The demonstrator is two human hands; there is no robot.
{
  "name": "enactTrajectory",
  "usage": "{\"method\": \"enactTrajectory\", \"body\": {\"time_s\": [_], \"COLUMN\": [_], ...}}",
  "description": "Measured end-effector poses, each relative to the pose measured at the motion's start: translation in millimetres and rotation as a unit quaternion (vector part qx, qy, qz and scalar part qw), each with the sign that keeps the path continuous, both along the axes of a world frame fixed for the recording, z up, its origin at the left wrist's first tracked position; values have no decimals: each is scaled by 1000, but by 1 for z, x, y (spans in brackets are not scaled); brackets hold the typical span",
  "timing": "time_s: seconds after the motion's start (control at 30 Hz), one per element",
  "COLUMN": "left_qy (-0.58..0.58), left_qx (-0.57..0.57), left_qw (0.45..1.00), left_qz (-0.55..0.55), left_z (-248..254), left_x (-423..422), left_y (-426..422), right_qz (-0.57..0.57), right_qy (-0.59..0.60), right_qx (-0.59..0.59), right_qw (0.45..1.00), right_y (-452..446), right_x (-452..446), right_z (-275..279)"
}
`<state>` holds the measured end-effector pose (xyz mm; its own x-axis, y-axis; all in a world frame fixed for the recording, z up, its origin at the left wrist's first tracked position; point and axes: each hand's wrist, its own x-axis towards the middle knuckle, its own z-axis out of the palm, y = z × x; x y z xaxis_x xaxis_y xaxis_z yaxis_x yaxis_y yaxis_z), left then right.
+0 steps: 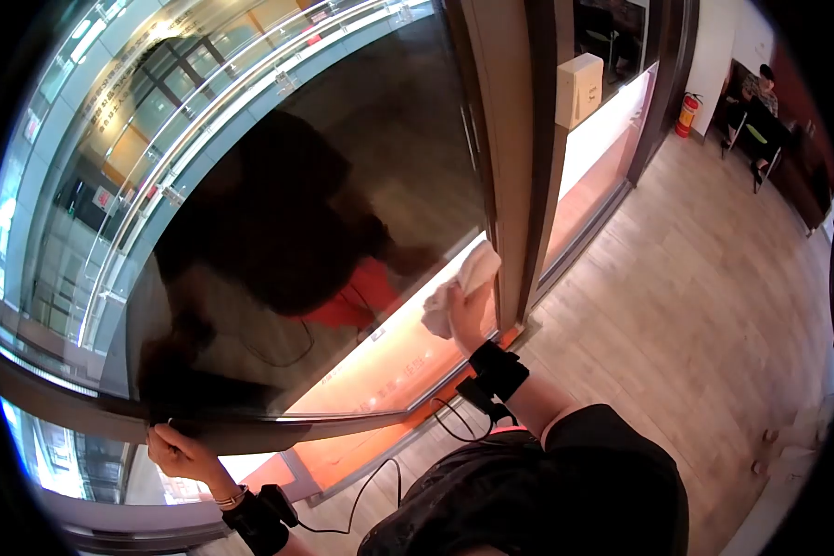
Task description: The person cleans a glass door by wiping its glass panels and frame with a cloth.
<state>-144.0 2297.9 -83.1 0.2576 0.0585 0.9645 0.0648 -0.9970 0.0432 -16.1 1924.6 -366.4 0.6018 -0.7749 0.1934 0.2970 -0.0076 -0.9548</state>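
My right hand (465, 313) is closed around a pale, crumpled cloth (477, 267) and presses it against the lower right part of a large glass panel (408, 120), close to its dark upright frame. Down at the lower left, my left hand (178, 454) has its fingers curled over the dark frame edge (269, 434) of that panel. Dark reflections, with a patch of red, cover much of the glass. Black straps with small devices sit on both my wrists, and a thin black cable (360, 491) runs from the left one.
A pale box (579, 90) is fixed on the frame to the right. Beyond it stands a red fire extinguisher (687, 115), and a person (762, 93) sits near a chair. Wood-look floor (639, 278) extends on the right. Through the glass, a railing (171, 190) curves past.
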Motion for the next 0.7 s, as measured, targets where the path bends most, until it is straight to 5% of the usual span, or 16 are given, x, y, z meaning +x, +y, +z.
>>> {"method": "enactTrajectory", "body": {"time_s": [0.17, 0.27, 0.47, 0.57, 0.67, 0.7], "left_qy": [19, 17, 9, -10, 11, -2], "left_qx": [-14, -1, -9, 6, -13, -11], "left_qw": [1000, 1000, 1000, 1000, 1000, 1000], "left_qz": [7, 5, 4, -5, 2, -5], "left_z": [-4, -3, -6, -3, -3, -1], "left_x": [-4, -3, -4, -1, -2, -1], "left_y": [9, 10, 14, 4, 5, -1], "right_qz": [47, 109, -23, 68, 151, 202], "right_qy": [-75, -95, 72, 148, 159, 170], "right_qx": [-200, -137, -80, 75, 271, 248], "right_qw": [976, 980, 994, 984, 937, 932], "right_y": [-15, -23, -17, -9, 16, 27], "right_x": [-13, -3, -3, 8, -8, -10], "right_z": [105, 71, -34, -72, -38, -50]}}
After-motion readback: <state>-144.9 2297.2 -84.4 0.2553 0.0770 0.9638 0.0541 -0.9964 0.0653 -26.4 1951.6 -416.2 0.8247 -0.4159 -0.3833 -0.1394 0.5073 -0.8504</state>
